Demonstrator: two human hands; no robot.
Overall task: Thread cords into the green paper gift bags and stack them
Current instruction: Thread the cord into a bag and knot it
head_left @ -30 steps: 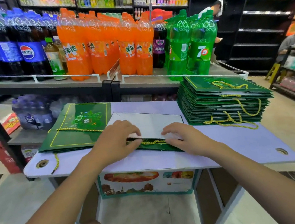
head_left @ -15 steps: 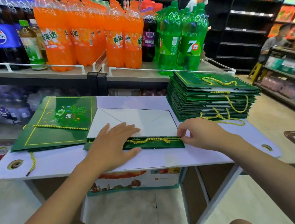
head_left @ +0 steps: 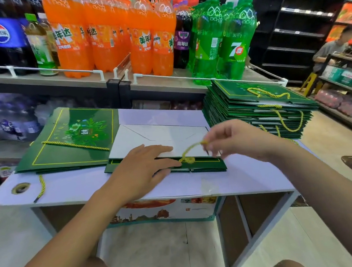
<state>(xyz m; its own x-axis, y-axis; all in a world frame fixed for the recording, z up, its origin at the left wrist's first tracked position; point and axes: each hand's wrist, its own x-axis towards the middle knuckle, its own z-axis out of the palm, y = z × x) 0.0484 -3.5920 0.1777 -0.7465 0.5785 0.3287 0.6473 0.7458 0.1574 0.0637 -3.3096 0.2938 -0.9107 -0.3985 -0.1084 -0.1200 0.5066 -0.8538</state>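
- The flat green paper gift bag (head_left: 205, 167), folded so its white base panel faces up, lies in the middle of the pale lilac table top (head_left: 71, 189), its long axis running left to right along the near edge.
- A twisted yellow cord (head_left: 191, 148) rises from a hole in the bag's green top strip and arcs up and to the right.
- The right hand (head_left: 239, 141) hovers just above the bag's right half, thumb and forefinger pinched on the cord's free end; it is the nearer hand to the cord, which lies to its left and below.
- The left hand (head_left: 139, 170) lies flat with fingers spread, pressing the bag down just left of the hole.
- Judging from this, the pull should run up and rightward, away from the hole.
- A tall stack of finished green bags (head_left: 256, 111) sits at the right end of the table, and one more green bag with a leaf print (head_left: 72, 140) at the left.
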